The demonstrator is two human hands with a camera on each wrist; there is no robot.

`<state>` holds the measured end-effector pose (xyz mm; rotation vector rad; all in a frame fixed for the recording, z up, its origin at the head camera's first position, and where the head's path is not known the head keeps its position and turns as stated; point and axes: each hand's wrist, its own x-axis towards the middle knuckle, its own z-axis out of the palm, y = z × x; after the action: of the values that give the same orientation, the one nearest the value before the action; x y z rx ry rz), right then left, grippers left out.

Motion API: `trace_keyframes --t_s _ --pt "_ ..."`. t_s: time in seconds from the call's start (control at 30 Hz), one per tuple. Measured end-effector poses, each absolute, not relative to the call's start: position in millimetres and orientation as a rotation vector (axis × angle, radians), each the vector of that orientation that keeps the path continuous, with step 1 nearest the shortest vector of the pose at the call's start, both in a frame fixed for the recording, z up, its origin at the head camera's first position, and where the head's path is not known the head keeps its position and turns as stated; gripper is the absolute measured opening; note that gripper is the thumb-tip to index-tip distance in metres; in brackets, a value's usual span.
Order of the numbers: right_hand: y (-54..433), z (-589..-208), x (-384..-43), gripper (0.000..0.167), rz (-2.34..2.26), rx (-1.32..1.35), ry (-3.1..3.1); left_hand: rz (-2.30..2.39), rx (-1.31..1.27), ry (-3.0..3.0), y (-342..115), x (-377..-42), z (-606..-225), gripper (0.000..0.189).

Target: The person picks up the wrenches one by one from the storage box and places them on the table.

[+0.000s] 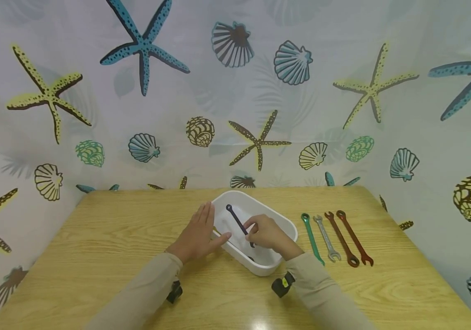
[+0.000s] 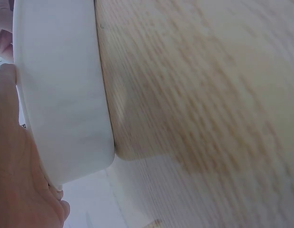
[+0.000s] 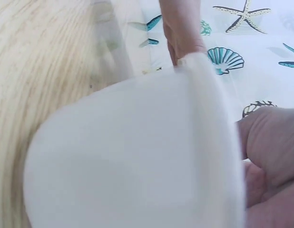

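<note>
A white oblong tub (image 1: 262, 270) sits on the wooden table. My left hand (image 1: 197, 233) rests on the tub's left rim, its fingers straight and the thumb reaching over the edge. Inside the tub, my right hand (image 1: 269, 231) pinches a dark combination wrench (image 1: 236, 219) between thumb and fingers near its lower end. A yellowish piece (image 1: 216, 230) shows along the left inner wall, partly hidden by the left hand. The left wrist view shows the left hand (image 2: 18, 166) against the rim; in the right wrist view the tub wall hides the wrench.
Right of the tub lie a green wrench (image 1: 311, 236), a silver wrench (image 1: 326, 236), a brown wrench (image 1: 341, 236) and a reddish wrench (image 1: 354, 234), side by side. A shell-and-starfish patterned cloth (image 1: 218, 96) hangs behind the wooden table (image 1: 128, 238).
</note>
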<state>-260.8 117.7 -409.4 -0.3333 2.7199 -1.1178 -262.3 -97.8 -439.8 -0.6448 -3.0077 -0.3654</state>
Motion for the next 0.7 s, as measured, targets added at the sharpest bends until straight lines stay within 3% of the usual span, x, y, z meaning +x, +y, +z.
trace_keyframes --t_s 0.7 --pt "194.3 -375.7 -249.5 0.028 -1.232 -0.259 2.730 -0.383 -0.651 -3.030 -99.2 -265.2 -442.2 0.100"
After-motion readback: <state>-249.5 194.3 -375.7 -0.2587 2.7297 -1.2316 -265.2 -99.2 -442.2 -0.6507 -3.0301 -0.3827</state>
